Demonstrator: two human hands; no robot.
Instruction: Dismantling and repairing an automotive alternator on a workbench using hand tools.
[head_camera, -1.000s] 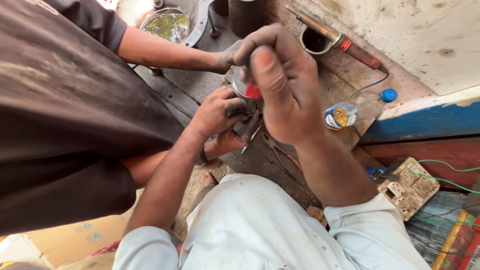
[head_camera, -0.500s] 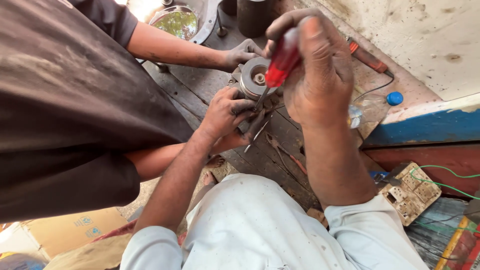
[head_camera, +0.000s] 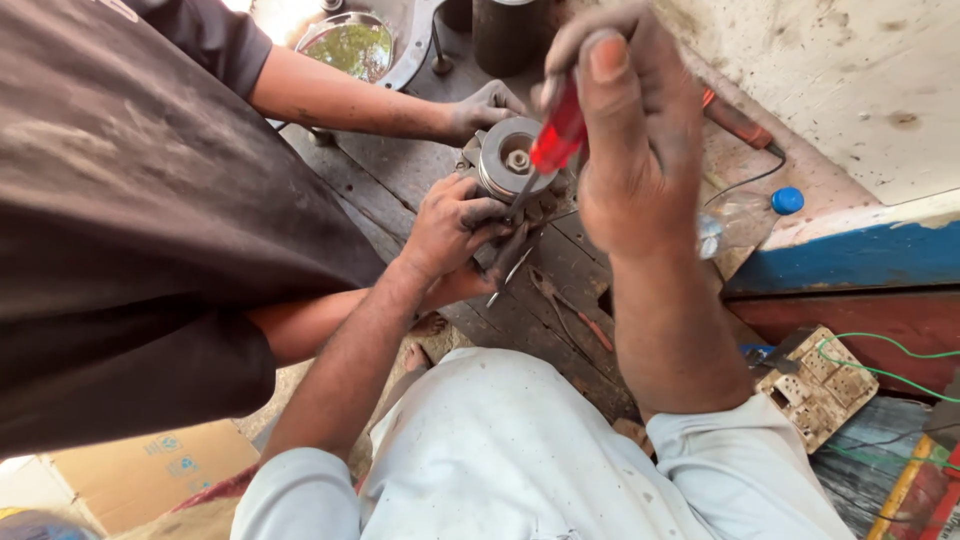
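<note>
Your right hand (head_camera: 635, 165) is raised at twelve o'clock, fingers wrapped tight around a red-handled screwdriver (head_camera: 555, 135), its shaft angling down toward the round metal motor part (head_camera: 512, 160) on the dark wooden bench (head_camera: 560, 260). Your left hand (head_camera: 452, 222) sits at the seven o'clock side of that part, fingers curled against its body to brace it. A co-worker's hand (head_camera: 482, 108) presses in from ten o'clock, and a second one shows beneath yours; a thin metal rod (head_camera: 508, 272) pokes out below.

This looks like the fastener-working step, the tip being brought to the housing. The next move calls for a steady seat of the tip before any turn, with the bracing grip kept firm. At three o'clock lies a plastic bottle with a blue cap (head_camera: 745, 215); pliers (head_camera: 570, 305) rest at five.
</note>
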